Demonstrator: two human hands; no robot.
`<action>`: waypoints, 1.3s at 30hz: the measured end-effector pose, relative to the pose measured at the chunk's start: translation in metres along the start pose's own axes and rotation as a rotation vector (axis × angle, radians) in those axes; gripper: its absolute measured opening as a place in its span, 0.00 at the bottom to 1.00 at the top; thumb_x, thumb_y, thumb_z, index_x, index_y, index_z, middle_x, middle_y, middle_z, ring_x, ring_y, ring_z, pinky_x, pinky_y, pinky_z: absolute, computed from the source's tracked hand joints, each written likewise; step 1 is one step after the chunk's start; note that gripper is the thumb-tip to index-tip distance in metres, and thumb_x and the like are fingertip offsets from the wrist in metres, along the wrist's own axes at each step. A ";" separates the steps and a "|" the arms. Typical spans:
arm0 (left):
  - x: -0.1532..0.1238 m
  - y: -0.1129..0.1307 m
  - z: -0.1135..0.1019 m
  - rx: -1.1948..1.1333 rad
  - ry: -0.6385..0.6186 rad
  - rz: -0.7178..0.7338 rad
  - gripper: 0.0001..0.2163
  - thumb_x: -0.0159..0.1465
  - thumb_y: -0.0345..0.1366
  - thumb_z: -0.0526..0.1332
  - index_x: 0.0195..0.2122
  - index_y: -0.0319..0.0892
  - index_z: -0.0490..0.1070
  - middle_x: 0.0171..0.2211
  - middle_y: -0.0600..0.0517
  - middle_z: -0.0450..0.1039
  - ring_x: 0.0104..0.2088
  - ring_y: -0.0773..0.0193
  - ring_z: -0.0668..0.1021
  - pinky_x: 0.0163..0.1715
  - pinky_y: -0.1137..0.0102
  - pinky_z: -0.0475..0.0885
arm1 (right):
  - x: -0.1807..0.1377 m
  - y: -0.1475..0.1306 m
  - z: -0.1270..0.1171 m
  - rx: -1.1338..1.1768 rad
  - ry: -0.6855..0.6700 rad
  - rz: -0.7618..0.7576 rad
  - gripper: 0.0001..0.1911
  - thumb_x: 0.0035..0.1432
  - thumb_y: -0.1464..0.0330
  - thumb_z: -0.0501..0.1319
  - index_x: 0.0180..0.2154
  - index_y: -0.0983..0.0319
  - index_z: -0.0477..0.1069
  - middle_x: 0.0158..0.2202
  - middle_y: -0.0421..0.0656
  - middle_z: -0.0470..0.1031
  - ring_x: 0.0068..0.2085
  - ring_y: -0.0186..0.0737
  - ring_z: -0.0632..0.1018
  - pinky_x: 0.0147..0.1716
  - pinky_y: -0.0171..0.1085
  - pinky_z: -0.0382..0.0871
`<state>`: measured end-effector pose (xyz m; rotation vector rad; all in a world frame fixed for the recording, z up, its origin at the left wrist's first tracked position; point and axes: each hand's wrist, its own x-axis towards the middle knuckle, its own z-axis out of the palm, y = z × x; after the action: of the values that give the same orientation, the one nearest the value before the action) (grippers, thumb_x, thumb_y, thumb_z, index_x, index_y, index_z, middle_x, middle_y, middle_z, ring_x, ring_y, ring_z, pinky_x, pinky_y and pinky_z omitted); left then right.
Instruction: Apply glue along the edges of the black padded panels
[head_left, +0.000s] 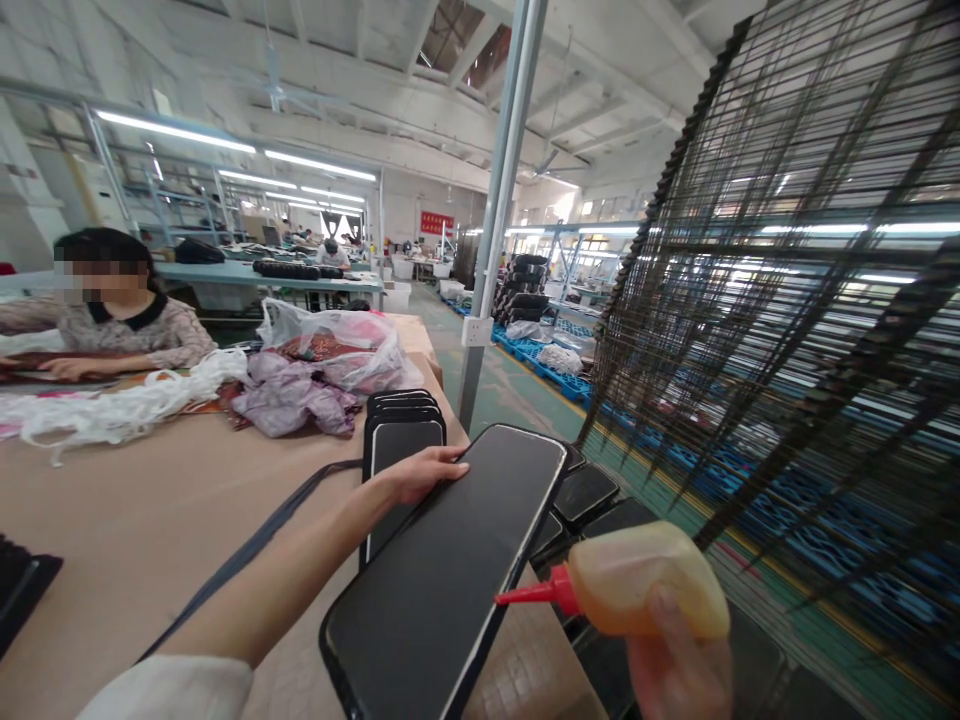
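My left hand (427, 474) grips the far left edge of a black rounded rectangular panel (457, 570), thumb on top, and the panel is tilted above the table. A pale line runs along parts of the panel's border. In my right hand (679, 650) is a squeeze bottle (645, 575) of amber liquid, perhaps glue, with a red nozzle. The nozzle's tip points left and meets the panel's right edge, at the pale line. Behind my left hand stands a stack of similar black panels (405, 430) with pale borders.
More black panels (589, 492) lie at the lower right. A tall wire rack (750, 260) rises on the right, and a metal post (499, 200) stands beyond the brown-covered table (300, 560). White strips (127, 405), plastic bags (330, 350) and a seated person (127, 310) are at the left.
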<state>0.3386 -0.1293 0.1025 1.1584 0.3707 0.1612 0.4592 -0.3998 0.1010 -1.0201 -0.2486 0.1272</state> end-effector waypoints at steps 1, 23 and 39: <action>0.001 0.000 0.000 -0.003 -0.002 0.000 0.23 0.52 0.35 0.69 0.50 0.40 0.71 0.37 0.46 0.79 0.31 0.62 0.80 0.34 0.69 0.73 | 0.001 0.002 -0.003 -0.003 -0.007 0.003 0.26 0.36 0.62 0.73 0.40 0.62 0.73 0.31 0.43 0.77 0.30 0.43 0.76 0.28 0.36 0.72; 0.028 0.010 0.000 -0.003 0.068 -0.014 0.25 0.48 0.34 0.71 0.48 0.36 0.71 0.32 0.46 0.79 0.28 0.62 0.79 0.31 0.69 0.74 | -0.001 0.023 -0.038 -0.024 -0.109 0.113 0.34 0.41 0.62 0.73 0.51 0.61 0.68 0.35 0.44 0.78 0.35 0.48 0.78 0.30 0.37 0.73; 0.063 0.016 0.019 0.026 0.158 0.054 0.29 0.47 0.36 0.71 0.51 0.36 0.68 0.32 0.47 0.79 0.28 0.60 0.79 0.29 0.68 0.75 | 0.007 0.017 -0.041 0.225 0.057 0.367 0.23 0.43 0.59 0.71 0.41 0.60 0.73 0.35 0.43 0.77 0.35 0.46 0.78 0.29 0.39 0.76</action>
<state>0.4050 -0.1196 0.1105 1.1853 0.4827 0.2967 0.4773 -0.4238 0.0672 -0.8350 0.0086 0.4481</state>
